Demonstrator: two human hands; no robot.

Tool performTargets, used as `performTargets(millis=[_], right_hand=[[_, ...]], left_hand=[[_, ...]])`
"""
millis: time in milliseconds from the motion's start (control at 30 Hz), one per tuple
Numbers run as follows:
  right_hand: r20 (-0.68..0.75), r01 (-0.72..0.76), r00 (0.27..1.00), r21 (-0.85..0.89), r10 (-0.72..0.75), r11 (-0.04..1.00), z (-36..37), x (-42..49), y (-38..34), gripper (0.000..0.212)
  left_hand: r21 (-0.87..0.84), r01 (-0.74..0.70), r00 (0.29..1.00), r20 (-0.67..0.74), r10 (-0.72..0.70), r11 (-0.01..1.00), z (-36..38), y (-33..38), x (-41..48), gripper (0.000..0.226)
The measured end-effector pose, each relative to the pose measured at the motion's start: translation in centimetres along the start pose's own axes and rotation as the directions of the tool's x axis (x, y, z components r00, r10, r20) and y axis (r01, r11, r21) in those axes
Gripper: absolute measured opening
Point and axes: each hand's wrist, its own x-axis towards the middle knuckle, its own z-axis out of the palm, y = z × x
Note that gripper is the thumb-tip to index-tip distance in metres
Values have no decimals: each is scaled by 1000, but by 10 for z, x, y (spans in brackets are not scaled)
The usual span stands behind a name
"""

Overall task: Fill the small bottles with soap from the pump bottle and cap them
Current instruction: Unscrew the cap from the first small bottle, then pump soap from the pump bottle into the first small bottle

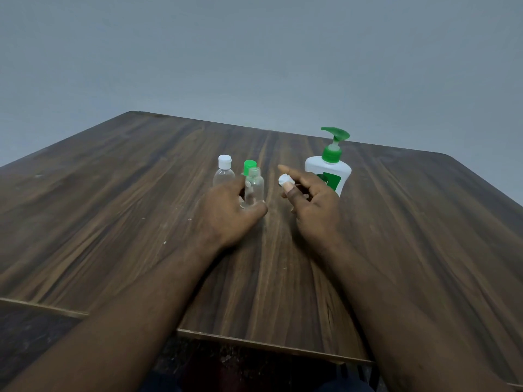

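The three small bottles crowd mid-tabletop with hardly any gap between them: the open bottle (254, 188) in front, walled on its near side by the left grip (229, 213) holding it, the green-capped bottle (249, 166) just behind, and the white-capped bottle (224, 172) beside it on the left. The tall pump bottle (319, 168) blocks the way just behind the right grip (314, 205), which pinches the white cap (285, 179); a narrow lane of bare wood runs between the grips. Broad bare tabletop (107, 193) lies left of the cluster, right of the pump bottle and between the forearms.
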Motion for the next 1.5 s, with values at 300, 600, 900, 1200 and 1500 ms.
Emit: performTargets(millis=[300, 600, 900, 1200, 1500], right_hand=[[84, 141, 990, -495, -114, 858, 7, -6, 5, 20], [194, 116, 981, -690, 28, 715, 14, -2, 9, 23], [-28, 147, 979, -601, -204, 786, 0, -6, 1, 19], [-463, -38, 869, -413, -173, 910, -50, 20, 21, 50], [101, -298, 955, 343, 280, 891, -61, 28, 41, 56]], left_hand=[[36, 67, 996, -70, -64, 997, -3, 2, -1, 23], [23, 1, 1000, -15, 0, 1000, 0, 1, -2, 43], [5, -51, 998, 29, 51, 999, -1, 0, -3, 45], [-43, -95, 994, 51, 97, 995, 2, 10, -7, 30], [-124, -87, 996, -14, 86, 988, 8, 20, -6, 27]])
